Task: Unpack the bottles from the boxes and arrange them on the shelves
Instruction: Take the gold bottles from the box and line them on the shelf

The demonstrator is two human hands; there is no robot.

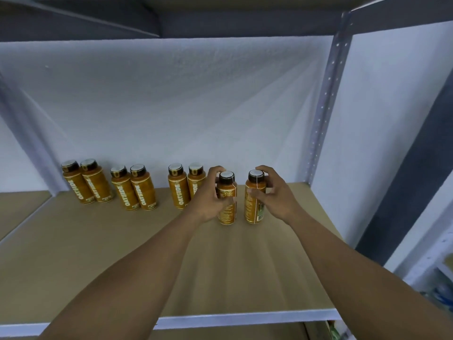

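Observation:
Two orange bottles with dark caps stand upright on the brown shelf board (122,253), towards its right. My left hand (209,197) curls round the left one (227,212), thumb and fingers on its shoulder. My right hand (272,192) grips the right one (253,209) near its cap and upper body. Their labels face away from me. Further left, several matching bottles stand in pairs along the back, labels reading OATSIDE: one pair (85,182), a second pair (133,188), a third pair (183,186) just left of my left hand.
A grey metal upright (326,99) bounds the shelf on the right, with the white wall (171,106) behind. The shelf above (171,18) hangs overhead. Another shelf unit (438,278) shows at the lower right edge. The board's white front rim (245,317) runs below my arms.

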